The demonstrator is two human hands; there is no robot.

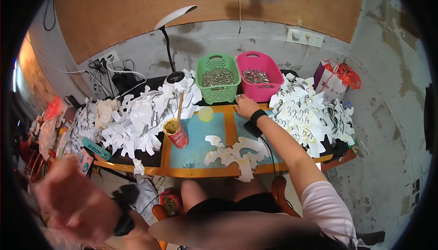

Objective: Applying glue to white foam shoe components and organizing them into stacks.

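Note:
My right hand (247, 107) reaches to the far side of the blue work mat (196, 134), close in front of the two baskets. Its fingers are curled together, and what they hold is too small to make out. My left hand (75, 200) is raised at the lower left, near the camera, its fingers smeared by motion. Several white cut-out pieces (237, 155) with yellowish smears and wire rings lie on the mat. A red can (177, 138) of yellowish paste stands left of them, a wooden stick (180, 108) upright in it. Behind it lies a round yellow lid (205, 113).
A green basket (219, 96) and a pink basket (259, 94) hold small metal parts. White cut-outs are heaped left (137, 122) and right (299, 113). A desk lamp (175, 77) stands behind. A teal box (96, 148) lies at the left edge, a bag (329, 83) at right.

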